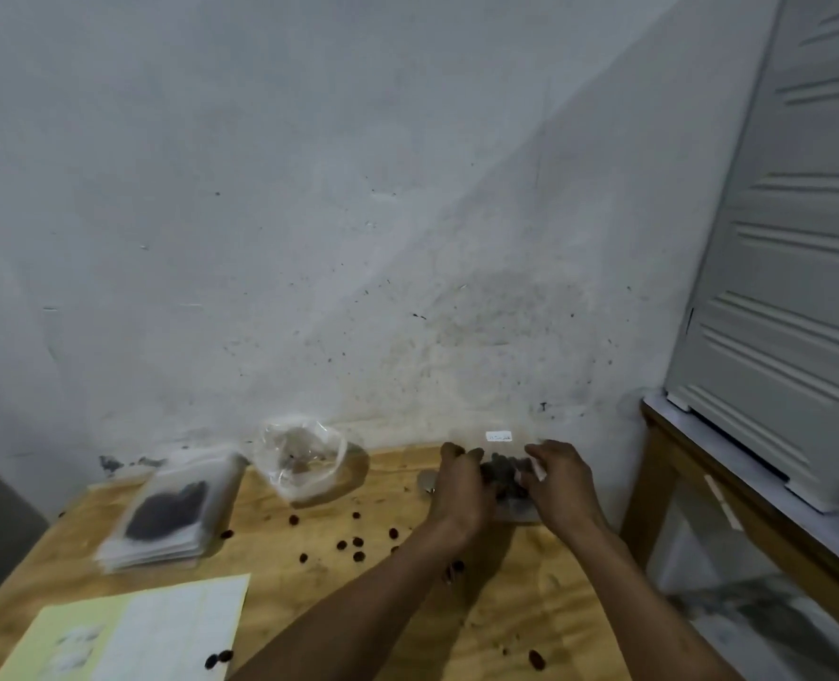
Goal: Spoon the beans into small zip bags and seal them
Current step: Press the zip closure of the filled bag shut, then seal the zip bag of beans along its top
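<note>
Two hands, left hand [459, 484] and right hand [562, 479], hold one zip bag [506, 476]

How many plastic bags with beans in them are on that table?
3, maybe more: a zip bag between both hands, a crumpled bag by the wall, a flat one topping the stack at left, which may hide others.

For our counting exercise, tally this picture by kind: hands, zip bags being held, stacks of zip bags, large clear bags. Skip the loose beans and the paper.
Hands: 2, left hand and right hand
Held zip bag: 1
Stack of zip bags: 1
Large clear bag: 1
Total: 5
</note>
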Motion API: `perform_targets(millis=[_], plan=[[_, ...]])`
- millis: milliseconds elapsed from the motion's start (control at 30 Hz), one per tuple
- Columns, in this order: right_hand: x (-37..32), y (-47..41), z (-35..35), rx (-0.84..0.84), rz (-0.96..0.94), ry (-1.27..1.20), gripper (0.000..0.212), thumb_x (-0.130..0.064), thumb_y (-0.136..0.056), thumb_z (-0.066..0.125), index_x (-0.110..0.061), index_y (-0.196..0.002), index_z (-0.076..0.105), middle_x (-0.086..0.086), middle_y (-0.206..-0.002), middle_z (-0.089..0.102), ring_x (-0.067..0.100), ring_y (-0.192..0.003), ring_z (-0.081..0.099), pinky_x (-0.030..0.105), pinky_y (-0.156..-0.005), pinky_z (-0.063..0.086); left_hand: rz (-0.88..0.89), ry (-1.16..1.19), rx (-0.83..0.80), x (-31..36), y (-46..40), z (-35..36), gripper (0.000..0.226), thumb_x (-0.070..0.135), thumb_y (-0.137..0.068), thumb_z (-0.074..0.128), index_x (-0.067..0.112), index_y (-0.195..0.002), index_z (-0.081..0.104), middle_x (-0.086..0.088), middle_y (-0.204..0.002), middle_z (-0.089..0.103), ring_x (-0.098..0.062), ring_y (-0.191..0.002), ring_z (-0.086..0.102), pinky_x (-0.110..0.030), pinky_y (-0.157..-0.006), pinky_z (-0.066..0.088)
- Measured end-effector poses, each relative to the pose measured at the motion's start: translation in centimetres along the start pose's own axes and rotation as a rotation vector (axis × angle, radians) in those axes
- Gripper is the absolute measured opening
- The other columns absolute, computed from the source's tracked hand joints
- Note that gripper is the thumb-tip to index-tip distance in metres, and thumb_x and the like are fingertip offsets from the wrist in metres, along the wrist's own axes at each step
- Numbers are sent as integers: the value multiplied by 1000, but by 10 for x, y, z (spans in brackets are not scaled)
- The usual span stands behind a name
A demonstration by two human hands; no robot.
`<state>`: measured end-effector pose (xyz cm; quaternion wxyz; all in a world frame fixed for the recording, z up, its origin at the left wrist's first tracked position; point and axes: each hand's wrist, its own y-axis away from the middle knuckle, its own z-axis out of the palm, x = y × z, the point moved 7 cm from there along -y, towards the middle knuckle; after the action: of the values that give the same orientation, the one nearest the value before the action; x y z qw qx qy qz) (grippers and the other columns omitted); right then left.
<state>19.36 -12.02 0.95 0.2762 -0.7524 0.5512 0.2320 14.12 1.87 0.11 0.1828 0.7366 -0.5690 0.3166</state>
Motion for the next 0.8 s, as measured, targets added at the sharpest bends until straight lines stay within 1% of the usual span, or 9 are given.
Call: perform_targets(millis=[67,100,167,267,433,567,667,733,800], plan=[[5,-2,14,-79,-73,109,43,-19,-99,62,-12,-141,58,9,-157,41,26,-143,41,28,-117,31,107,-253,-45,-1,0,13,50,16,-102,54,7,-150,42,-23,-165,12,-40,-147,27,-43,-119,29],[7,-2,21,-111,-111,137,41,-20,-101,57,-14,-141,58,7,-157,44,24,-142,43,28,-116,32,177,-370,-74,-2,0,21,49,20,-105,49,8,-152,41,-21,-168,6,-37,-152,17,-45,-122,19],[16,-1,33,-141,-144,143,37,-25,-105,48,-17,-139,59,4,-148,56,22,-131,55,29,-108,42,258,-477,-157,-8,-1,36,49,22,-107,43,8,-154,38,-17,-167,17,-33,-153,16,-45,-123,11],[25,-3,41,-117,-159,153,36,-30,-106,42,-18,-136,59,4,-138,64,23,-120,62,31,-100,46,265,-486,-222,-12,-9,40,49,19,-107,41,6,-154,35,-16,-163,29,-32,-150,26,-45,-123,16],[28,-5,45,-137,-166,220,44,-29,-109,35,-15,-149,47,4,-154,48,22,-141,44,36,-120,24,257,-511,-293,-12,-20,37,46,24,-107,41,8,-150,39,-16,-159,36,-34,-141,39,-47,-121,19],[32,-9,49,-217,-174,223,46,-30,-110,30,-16,-153,39,3,-159,41,19,-147,36,35,-122,19,247,-539,-291,-10,-15,36,51,27,-109,35,11,-157,28,-14,-165,26,-33,-147,32,-48,-125,8],[31,-10,49,-286,-156,238,49,-34,-110,27,-19,-156,31,2,-164,32,20,-149,30,34,-122,18,247,-525,-296,-10,-15,35,49,30,-109,33,11,-155,32,-13,-165,26,-32,-149,28,-50,-125,1],[30,-9,47,-336,-147,236,53,-37,-110,28,-20,-159,24,1,-167,23,20,-152,25,36,-124,18,272,-478,-249,-10,-12,28,50,32,-110,32,13,-156,32,-11,-165,27,-28,-152,22,-48,-124,-3],[26,-6,43,-334,-157,228,61,-44,-107,32,-21,-161,18,1,-168,18,22,-154,19,39,-124,21,303,-432,-137,-10,-6,15,51,33,-110,32,14,-157,31,-9,-165,27,-24,-154,18,-45,-125,-4]])
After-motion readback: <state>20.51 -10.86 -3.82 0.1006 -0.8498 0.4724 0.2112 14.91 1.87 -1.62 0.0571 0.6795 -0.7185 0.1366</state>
